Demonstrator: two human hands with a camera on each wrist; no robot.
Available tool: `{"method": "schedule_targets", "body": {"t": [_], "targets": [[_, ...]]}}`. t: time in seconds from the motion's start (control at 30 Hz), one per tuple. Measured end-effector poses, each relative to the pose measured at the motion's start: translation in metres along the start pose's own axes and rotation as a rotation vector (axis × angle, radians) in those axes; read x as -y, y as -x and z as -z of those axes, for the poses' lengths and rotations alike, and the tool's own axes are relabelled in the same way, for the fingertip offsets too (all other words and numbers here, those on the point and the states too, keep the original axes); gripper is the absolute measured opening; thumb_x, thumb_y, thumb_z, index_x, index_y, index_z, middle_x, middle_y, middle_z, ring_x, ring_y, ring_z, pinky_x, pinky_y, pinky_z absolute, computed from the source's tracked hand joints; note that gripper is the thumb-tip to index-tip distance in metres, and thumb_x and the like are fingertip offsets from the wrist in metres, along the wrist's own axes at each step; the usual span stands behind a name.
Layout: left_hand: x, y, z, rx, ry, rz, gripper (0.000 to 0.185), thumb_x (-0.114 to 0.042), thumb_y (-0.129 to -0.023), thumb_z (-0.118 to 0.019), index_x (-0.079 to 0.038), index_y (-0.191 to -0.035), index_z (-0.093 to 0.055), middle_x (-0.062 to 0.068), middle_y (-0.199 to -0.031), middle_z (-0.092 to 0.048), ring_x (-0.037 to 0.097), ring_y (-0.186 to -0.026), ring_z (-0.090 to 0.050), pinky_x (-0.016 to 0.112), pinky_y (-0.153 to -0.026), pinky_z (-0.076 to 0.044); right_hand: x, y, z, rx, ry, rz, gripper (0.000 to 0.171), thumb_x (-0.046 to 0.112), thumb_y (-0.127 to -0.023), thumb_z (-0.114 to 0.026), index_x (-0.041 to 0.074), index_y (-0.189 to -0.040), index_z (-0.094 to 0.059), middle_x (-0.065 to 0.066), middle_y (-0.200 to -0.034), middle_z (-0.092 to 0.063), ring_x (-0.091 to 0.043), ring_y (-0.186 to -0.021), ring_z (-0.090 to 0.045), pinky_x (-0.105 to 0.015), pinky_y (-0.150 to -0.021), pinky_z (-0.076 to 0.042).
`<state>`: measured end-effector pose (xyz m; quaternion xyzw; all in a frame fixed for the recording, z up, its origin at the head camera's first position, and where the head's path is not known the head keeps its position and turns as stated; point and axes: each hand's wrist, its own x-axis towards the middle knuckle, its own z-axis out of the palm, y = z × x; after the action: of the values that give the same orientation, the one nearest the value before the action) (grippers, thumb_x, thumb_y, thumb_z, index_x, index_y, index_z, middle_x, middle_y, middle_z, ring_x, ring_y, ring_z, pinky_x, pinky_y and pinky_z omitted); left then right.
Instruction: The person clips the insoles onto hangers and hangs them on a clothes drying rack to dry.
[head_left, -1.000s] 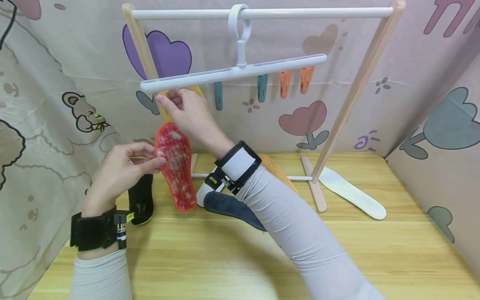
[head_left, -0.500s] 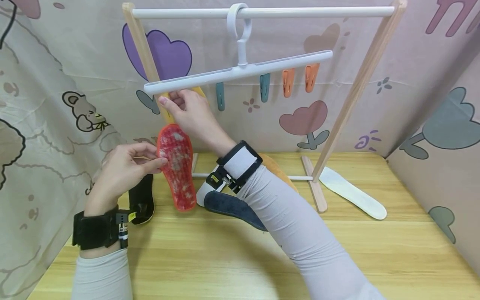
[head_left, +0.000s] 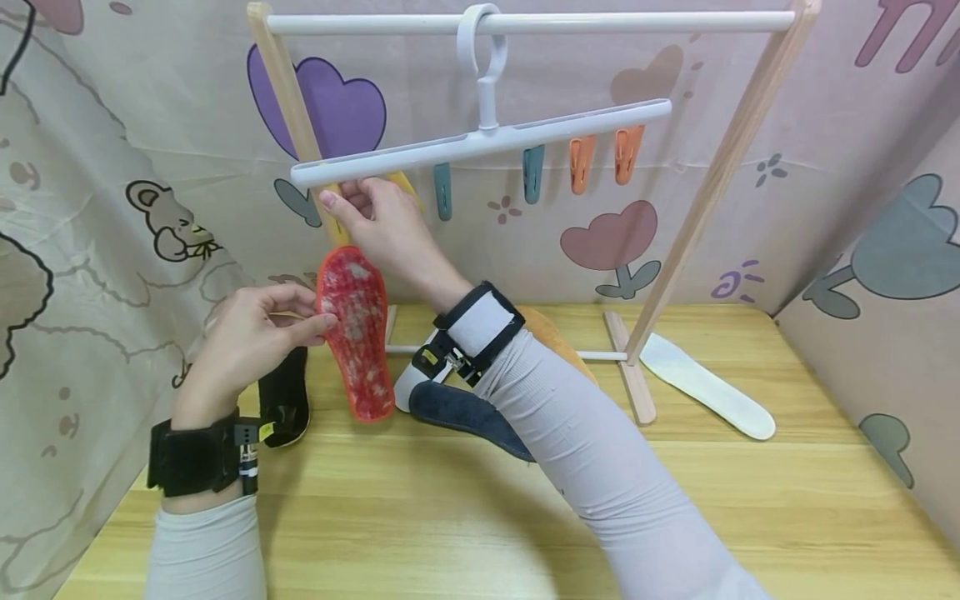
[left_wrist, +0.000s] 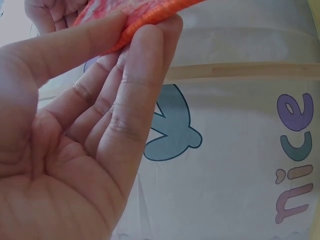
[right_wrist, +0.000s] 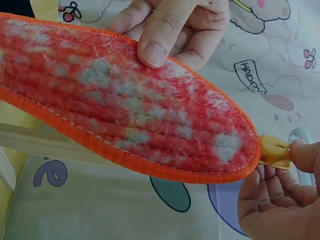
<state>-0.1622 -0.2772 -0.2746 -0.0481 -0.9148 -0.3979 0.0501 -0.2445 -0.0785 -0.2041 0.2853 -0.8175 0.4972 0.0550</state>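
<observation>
A red, white-mottled insole (head_left: 356, 333) with an orange edge hangs upright below the left end of the white hanger (head_left: 480, 143). My left hand (head_left: 243, 346) pinches its left edge between thumb and fingers. With thumb and fingers, my right hand (head_left: 393, 233) grips a yellow clothespin (right_wrist: 274, 150) under the hanger. In the right wrist view the clothespin's mouth meets the insole's top end; how far it bites cannot be told. Another yellow clothespin (head_left: 407, 185) shows partly behind the right hand.
Teal (head_left: 443, 192) and orange clothespins (head_left: 581, 165) hang farther right. A wooden rack (head_left: 693, 192) carries the hanger. On the table (head_left: 420, 517) lie black (head_left: 285, 396), dark blue (head_left: 465, 417), tan (head_left: 555, 333) and white insoles (head_left: 708, 387), partly under the right arm.
The hanger and its clothespins have shifted slightly right, its right end a little higher. The insole and my left hand have drifted slightly right too. Both grips look the same.
</observation>
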Motion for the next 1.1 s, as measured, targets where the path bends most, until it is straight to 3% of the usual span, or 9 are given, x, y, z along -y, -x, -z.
{"method": "schedule_targets", "body": {"t": [0.33,0.47,0.6,0.73,0.8,0.9,1.03,1.1], "targets": [[-0.0004,0.0000,-0.0015,-0.005,0.015,0.009,0.031,-0.033,-0.102,-0.077,-0.008,-0.120,-0.074,0.011,-0.116,-0.077,0.000,-0.085,-0.078,0.013,-0.083,-0.054,-0.0021,0.0001,-0.0001,0.002,-0.008,0.017,0.034,0.032,-0.112,-0.060,0.007,-0.134,-0.066,-0.004,-0.127,-0.072,-0.010,-0.110,-0.068,-0.018,-0.094,-0.052],[-0.0009,-0.0002,-0.0021,-0.002,0.017,0.009,0.032,-0.033,-0.102,-0.077,-0.008,-0.120,-0.073,0.012,-0.116,-0.078,0.000,-0.086,-0.078,0.018,-0.088,-0.056,-0.0027,0.0004,-0.0001,0.002,-0.015,0.015,0.034,0.031,-0.112,-0.060,0.007,-0.134,-0.066,-0.004,-0.127,-0.072,-0.011,-0.109,-0.068,-0.018,-0.093,-0.053],[-0.0013,-0.0003,-0.0021,-0.013,0.015,0.001,0.031,-0.034,-0.102,-0.077,-0.008,-0.120,-0.074,0.013,-0.115,-0.079,0.000,-0.085,-0.078,0.031,-0.096,-0.058,-0.0030,0.0009,0.0000,0.002,-0.013,0.010,0.035,0.032,-0.112,-0.060,0.006,-0.135,-0.066,-0.005,-0.129,-0.072,-0.011,-0.111,-0.068,-0.018,-0.095,-0.053],[-0.0018,-0.0003,-0.0033,-0.024,0.032,-0.004,0.031,-0.033,-0.103,-0.076,-0.008,-0.120,-0.073,0.015,-0.116,-0.079,0.002,-0.087,-0.079,0.053,-0.104,-0.057,-0.0034,0.0017,0.0001,0.005,-0.015,0.011,0.036,0.032,-0.112,-0.060,0.006,-0.137,-0.065,-0.005,-0.131,-0.072,-0.011,-0.113,-0.068,-0.019,-0.096,-0.053],[-0.0021,-0.0003,-0.0039,-0.031,0.035,-0.014,0.030,-0.032,-0.103,-0.075,-0.007,-0.120,-0.074,0.015,-0.117,-0.078,0.004,-0.087,-0.080,0.056,-0.106,-0.057,-0.0036,0.0020,0.0002,0.006,-0.013,0.010,0.037,0.032,-0.112,-0.060,0.006,-0.137,-0.065,-0.005,-0.131,-0.071,-0.012,-0.113,-0.068,-0.019,-0.096,-0.053],[-0.0026,-0.0001,-0.0045,-0.049,0.027,-0.033,0.029,-0.031,-0.103,-0.075,-0.008,-0.119,-0.075,0.014,-0.117,-0.078,0.004,-0.087,-0.080,0.051,-0.104,-0.058,-0.0037,0.0023,0.0003,0.006,-0.009,0.009,0.037,0.032,-0.112,-0.060,0.007,-0.138,-0.065,-0.005,-0.132,-0.071,-0.011,-0.114,-0.068,-0.020,-0.097,-0.053],[-0.0037,-0.0002,-0.0049,-0.068,0.015,-0.054,0.027,-0.030,-0.102,-0.076,-0.007,-0.117,-0.076,0.014,-0.114,-0.079,0.005,-0.085,-0.080,0.028,-0.095,-0.059,-0.0035,0.0024,0.0007,0.008,-0.008,0.012,0.036,0.032,-0.112,-0.060,0.006,-0.136,-0.065,-0.005,-0.130,-0.072,-0.011,-0.112,-0.068,-0.019,-0.095,-0.053],[-0.0044,-0.0001,-0.0053,-0.077,0.007,-0.060,0.026,-0.030,-0.102,-0.076,-0.007,-0.116,-0.076,0.014,-0.112,-0.080,0.004,-0.084,-0.080,0.022,-0.092,-0.056,-0.0032,0.0024,0.0011,0.010,-0.008,0.015,0.035,0.031,-0.111,-0.060,0.006,-0.135,-0.066,-0.005,-0.128,-0.072,-0.011,-0.111,-0.069,-0.018,-0.094,-0.053]]}}
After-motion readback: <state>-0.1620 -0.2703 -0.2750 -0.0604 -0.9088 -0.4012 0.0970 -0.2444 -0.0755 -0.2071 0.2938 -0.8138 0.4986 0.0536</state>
